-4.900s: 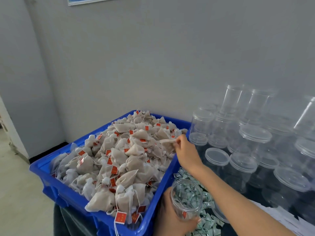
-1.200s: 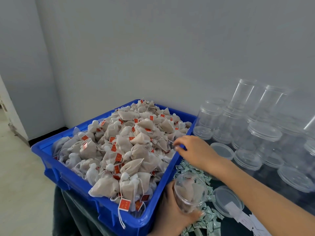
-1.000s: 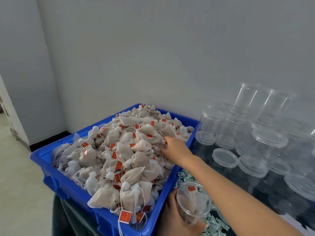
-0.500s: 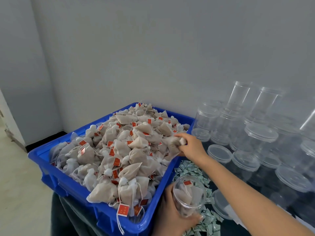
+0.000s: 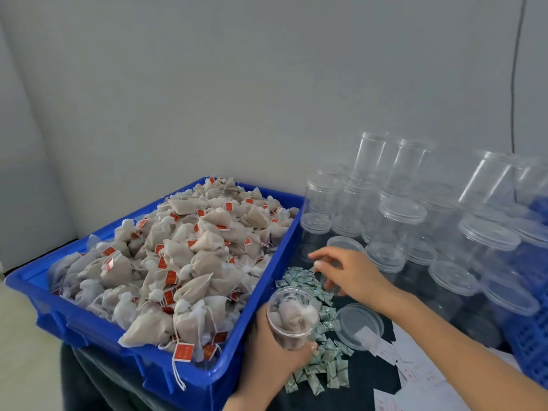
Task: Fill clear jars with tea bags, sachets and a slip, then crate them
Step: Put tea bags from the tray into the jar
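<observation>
- The left hand (image 5: 271, 348) grips a clear jar (image 5: 293, 317) round its lower wall, holding it upright and lidless just off the near right corner of the blue bin (image 5: 207, 378).
- Inside that jar sit several beige tea bags, reaching close to the rim; how many cannot be told.
- The blue bin is heaped above its rim with tea bags (image 5: 184, 256), pale mesh pouches on strings with small red tags; one tag hangs over the near wall.
- The right hand (image 5: 350, 275) hovers over the counter (image 5: 364, 378) with fingers loosely spread and holding nothing, just above the far end of the sachets (image 5: 323, 369).
- The sachets are small green-and-white packets lying in a loose strip on the dark counter, from beside the bin's right wall down past the held jar.
- A single clear lid (image 5: 358, 324) lies flat beside the sachets, right of the jar.
- White paper slips (image 5: 415, 369) with red print lie scattered right of the lid, one overlapping its edge.
- Behind the right hand stands a crowd of empty clear jars (image 5: 397, 221), some capped with lids, some open, some stacked two high against the wall.
- A blue latticed crate (image 5: 530, 342) shows at the right edge.
</observation>
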Demonstrator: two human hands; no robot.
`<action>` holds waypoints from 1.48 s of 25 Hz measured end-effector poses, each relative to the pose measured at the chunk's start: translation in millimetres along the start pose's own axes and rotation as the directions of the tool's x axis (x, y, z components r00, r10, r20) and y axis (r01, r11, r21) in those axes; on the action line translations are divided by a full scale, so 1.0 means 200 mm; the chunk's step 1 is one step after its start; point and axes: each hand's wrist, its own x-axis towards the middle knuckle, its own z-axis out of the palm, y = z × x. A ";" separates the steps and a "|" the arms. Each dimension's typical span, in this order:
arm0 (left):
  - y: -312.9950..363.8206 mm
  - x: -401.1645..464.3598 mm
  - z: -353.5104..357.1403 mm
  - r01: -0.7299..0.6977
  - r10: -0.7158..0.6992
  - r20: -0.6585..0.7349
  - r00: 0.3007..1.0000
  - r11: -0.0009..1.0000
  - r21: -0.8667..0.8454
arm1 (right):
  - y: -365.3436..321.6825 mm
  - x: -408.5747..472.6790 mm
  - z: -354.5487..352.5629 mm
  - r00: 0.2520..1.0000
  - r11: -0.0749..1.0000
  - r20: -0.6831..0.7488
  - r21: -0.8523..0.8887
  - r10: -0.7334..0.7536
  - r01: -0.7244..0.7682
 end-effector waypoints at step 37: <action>0.23 -0.08 0.02 0.021 -0.027 0.068 0.997 0.996 0.091 | 0.20 -0.43 0.02 0.927 0.984 -0.351 -0.158 -0.131 0.079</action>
